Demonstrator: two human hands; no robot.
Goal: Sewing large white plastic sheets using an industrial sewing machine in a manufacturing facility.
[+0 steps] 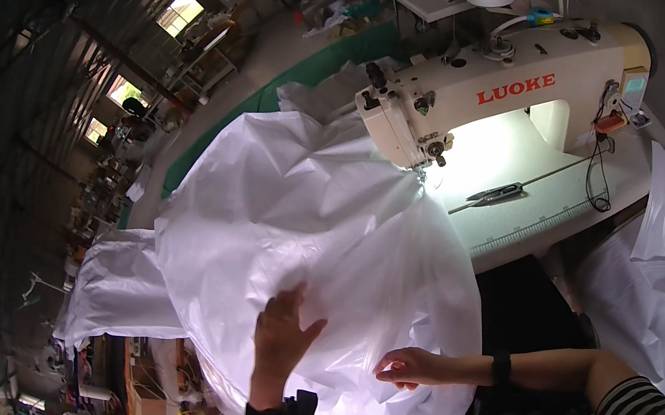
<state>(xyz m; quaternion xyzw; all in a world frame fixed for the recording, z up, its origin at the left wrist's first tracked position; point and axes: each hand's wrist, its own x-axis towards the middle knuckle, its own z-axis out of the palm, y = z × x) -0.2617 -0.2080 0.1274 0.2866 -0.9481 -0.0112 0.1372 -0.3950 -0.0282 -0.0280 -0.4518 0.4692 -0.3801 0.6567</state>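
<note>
Here the white fabric [322, 215] lies under the left hand's [281, 332] spread fingers, pinched by the right hand [404, 368].

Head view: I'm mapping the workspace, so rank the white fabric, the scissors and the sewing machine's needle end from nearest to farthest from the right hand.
1. White fabric: pinched in the right hand.
2. Needle end: straight up from it, where the fabric gathers.
3. Scissors: up and right, on the lit table. Close to the needle end's distance, slightly farther.
</note>
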